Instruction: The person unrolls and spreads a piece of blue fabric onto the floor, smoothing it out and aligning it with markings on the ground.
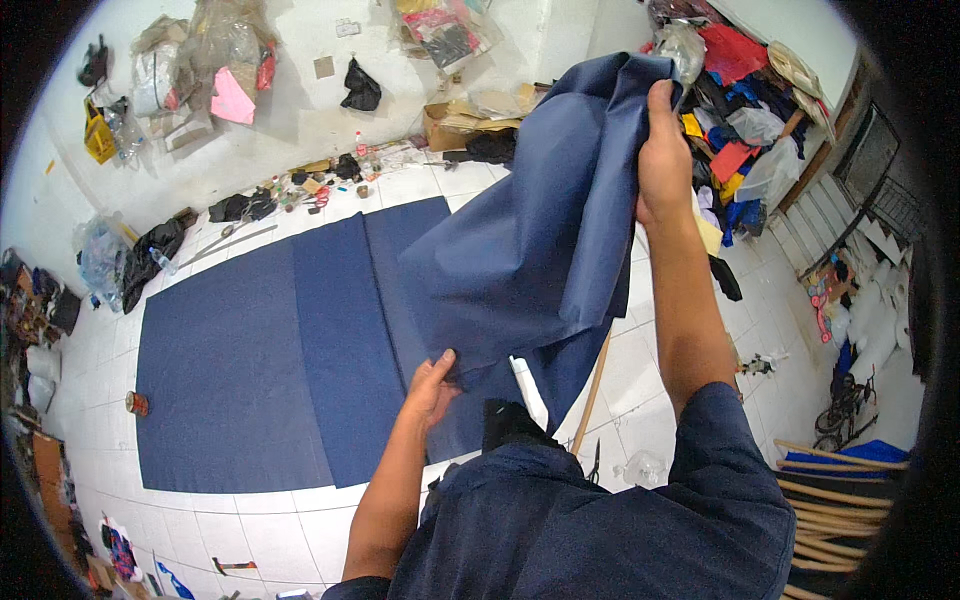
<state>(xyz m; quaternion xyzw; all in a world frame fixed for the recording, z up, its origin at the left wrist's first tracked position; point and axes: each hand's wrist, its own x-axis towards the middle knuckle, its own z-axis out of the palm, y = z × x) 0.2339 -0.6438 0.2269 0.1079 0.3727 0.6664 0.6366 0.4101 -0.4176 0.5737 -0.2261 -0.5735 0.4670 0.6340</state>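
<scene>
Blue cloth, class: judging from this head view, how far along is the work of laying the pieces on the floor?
Done: two blue sheets lie flat side by side on the tiled floor. In hand: a third blue cloth is held up, the right hand gripping its top edge and the left hand its lower edge. Left: this cloth is not yet flat on the floor, and it hangs creased.

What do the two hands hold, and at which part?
Both hold one navy fabric sheet: the right hand grips its raised top edge, the left hand pinches its lower edge.
</scene>
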